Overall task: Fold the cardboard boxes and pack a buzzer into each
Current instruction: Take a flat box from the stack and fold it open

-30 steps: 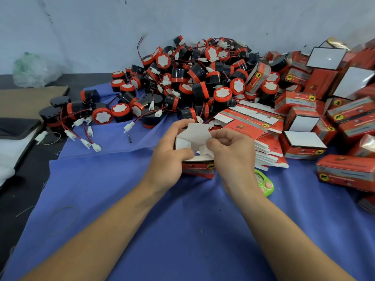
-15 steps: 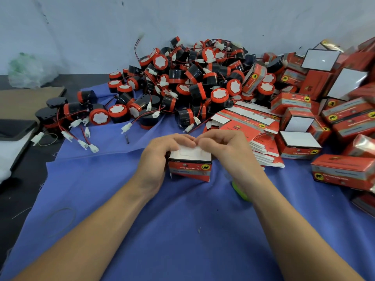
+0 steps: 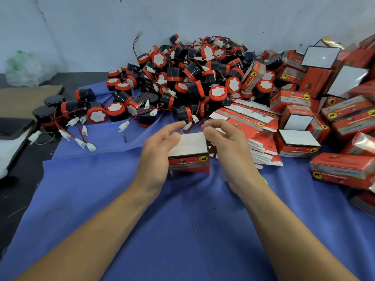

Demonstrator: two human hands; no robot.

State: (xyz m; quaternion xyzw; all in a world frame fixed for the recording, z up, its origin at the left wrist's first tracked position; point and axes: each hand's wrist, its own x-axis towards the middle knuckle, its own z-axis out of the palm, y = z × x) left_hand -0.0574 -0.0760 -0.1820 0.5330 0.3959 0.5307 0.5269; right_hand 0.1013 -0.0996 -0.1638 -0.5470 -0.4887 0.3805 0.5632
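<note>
A red cardboard box with its white top flap closed stands on the blue cloth at the centre. My left hand lies against the box's left side, thumb at the top edge, fingers stretched loosely past it. On the box's right side is my right hand, its fingers loosely bent above the far right corner and lifted off the flap. Behind the box lies a big pile of black-and-red buzzers with wires and white plugs. Whether a buzzer is inside the box is hidden.
A stack of flat unfolded boxes lies just right of my hands. Folded red boxes crowd the right side up to the wall. Loose buzzers spread left. A cardboard sheet and a plastic bag sit at far left.
The white flaps that stood open a second ago are folded down. The box now sits closed, and my fingers have lifted off its top and spread apart to its sides.
</note>
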